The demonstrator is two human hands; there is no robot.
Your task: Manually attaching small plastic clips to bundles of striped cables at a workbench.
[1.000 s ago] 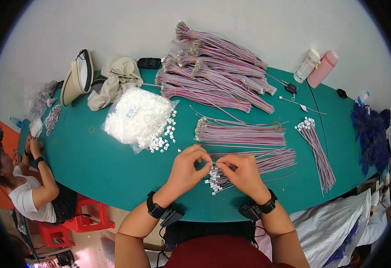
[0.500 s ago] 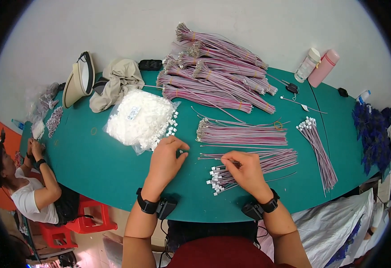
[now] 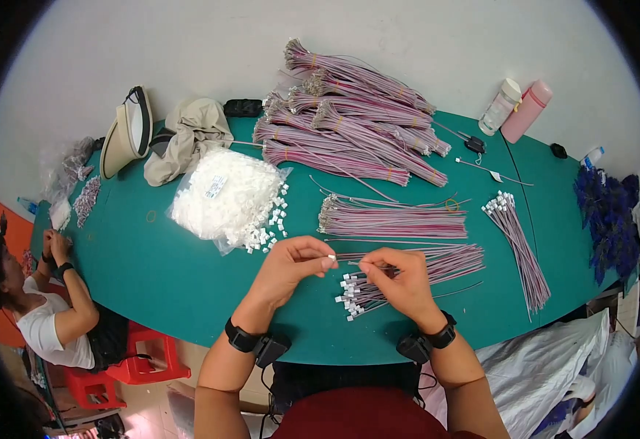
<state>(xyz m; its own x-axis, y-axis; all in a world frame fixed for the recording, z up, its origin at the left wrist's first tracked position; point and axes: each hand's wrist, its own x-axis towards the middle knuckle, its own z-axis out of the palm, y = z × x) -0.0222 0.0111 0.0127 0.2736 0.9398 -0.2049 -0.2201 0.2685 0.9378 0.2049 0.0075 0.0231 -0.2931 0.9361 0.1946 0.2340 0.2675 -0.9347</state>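
Observation:
My left hand (image 3: 290, 269) pinches a small white connector housing (image 3: 331, 257) between thumb and forefinger. Just to its right, my right hand (image 3: 400, 276) is closed on the end of a thin cable (image 3: 354, 263), which points toward the housing; a small gap seems to lie between them. Under and beside my right hand lie cables with white connectors (image 3: 350, 294) on their left ends. Beyond them rests a bundle of pinkish-grey cables (image 3: 393, 218) with bare metal ends. Loose white housings (image 3: 274, 219) spill from a clear plastic bag (image 3: 226, 194) beyond my left hand.
Tied cable bundles (image 3: 356, 124) are heaped at the back of the green table (image 3: 137, 271). A connectored bundle (image 3: 519, 252) lies right. Bottles (image 3: 526, 111), keys (image 3: 475, 145), a visor hat (image 3: 128, 132) and cloth (image 3: 192, 135) stand around. A co-worker (image 3: 49, 307) sits left.
My left hand has moved right from beside the loose housings, now showing a white housing in its fingertips. My right hand has stayed nearly in place with the cable end.

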